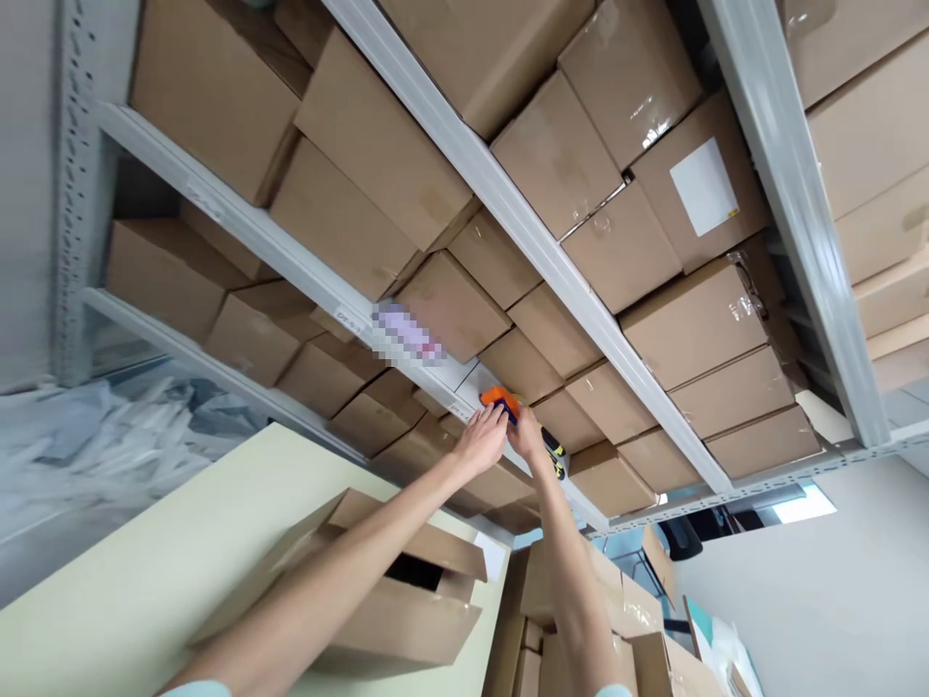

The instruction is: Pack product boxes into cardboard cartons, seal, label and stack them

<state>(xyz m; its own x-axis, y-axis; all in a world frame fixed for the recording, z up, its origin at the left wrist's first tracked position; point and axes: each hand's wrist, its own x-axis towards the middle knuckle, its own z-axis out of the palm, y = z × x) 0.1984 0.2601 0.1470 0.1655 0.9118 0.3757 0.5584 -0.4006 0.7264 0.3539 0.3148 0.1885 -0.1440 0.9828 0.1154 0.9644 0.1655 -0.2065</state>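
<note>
Just off the centre of the view, between 4 and 5 o'clock, an orange-and-blue item sits at the grey shelf beam that slants from 10 o'clock down toward 5. The left hand reaches in from between 7 and 8 o'clock, its fingers fairly close together and their tips touching the item's near edge; whether they grip it, I cannot tell. The right hand comes up from 5 o'clock just beside it, narrow, its fingers curled at the item's right end, and its grip too is hidden from me. At 4 o'clock from the item, past the right hand, lies a yellow-and-black object; at 10 o'clock from it, a lilac patch is pixelated past reading. Cardboard boxes crowd the rack, one at 2 o'clock bearing a white sheet. Toward 7 o'clock, an open carton shows against a pale green surface, with crumpled plastic near 9 o'clock
</note>
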